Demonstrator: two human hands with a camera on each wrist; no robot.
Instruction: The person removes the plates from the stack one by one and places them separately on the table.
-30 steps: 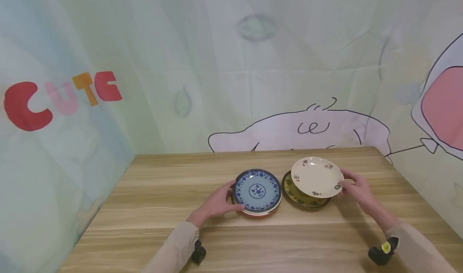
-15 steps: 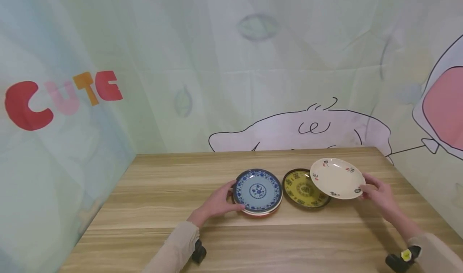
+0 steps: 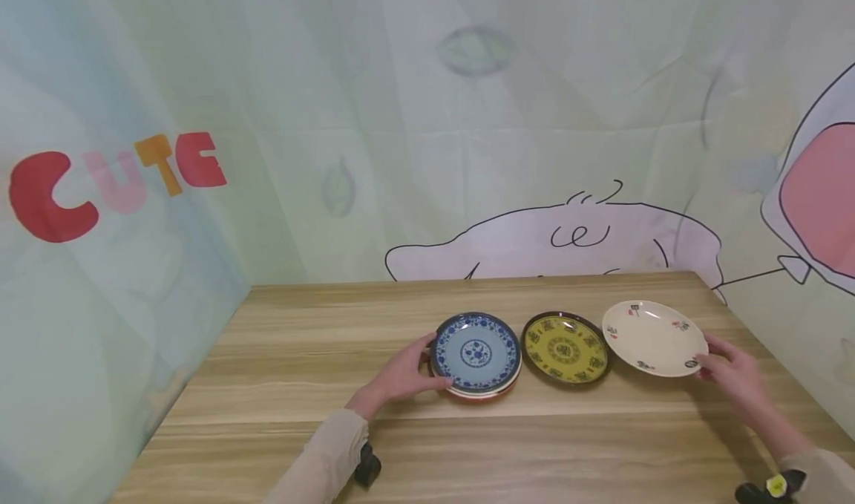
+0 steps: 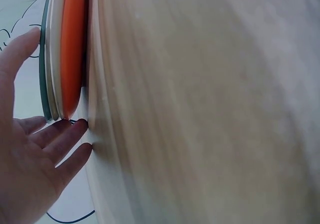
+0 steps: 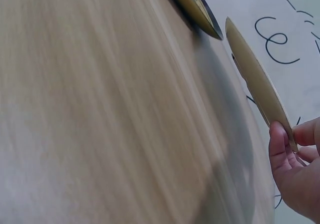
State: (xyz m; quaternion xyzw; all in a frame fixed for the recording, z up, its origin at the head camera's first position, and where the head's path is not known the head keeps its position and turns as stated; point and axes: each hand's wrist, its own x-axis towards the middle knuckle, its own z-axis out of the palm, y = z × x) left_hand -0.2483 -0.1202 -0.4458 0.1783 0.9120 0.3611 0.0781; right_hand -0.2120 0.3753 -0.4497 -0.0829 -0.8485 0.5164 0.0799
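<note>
My right hand (image 3: 731, 374) pinches the right rim of a cream plate (image 3: 654, 338) with small red and black motifs. In the right wrist view the cream plate (image 5: 257, 81) appears edge-on, tilted and held off the table. My left hand (image 3: 404, 370) touches the left side of a plate stack, topped by a blue-and-white floral plate (image 3: 476, 352). Seen from the left wrist, the thumb is at the top plate's rim and the fingers are spread loosely by the stack's edge, where an orange-red plate (image 4: 72, 48) lies lowest. Between hands lies a yellow-green plate (image 3: 565, 348) with dark patterns.
The plates are toward the back of a wood-grain table (image 3: 320, 341). A pale curtain (image 3: 414, 155) with cartoon drawings and coloured letters hangs behind and around it. The cream plate's left rim is very near the yellow-green plate.
My right hand has moved the cream plate rightward from above the yellow-green plate, uncovering it, and lowered it slightly. The left hand and its stack have stayed put.
</note>
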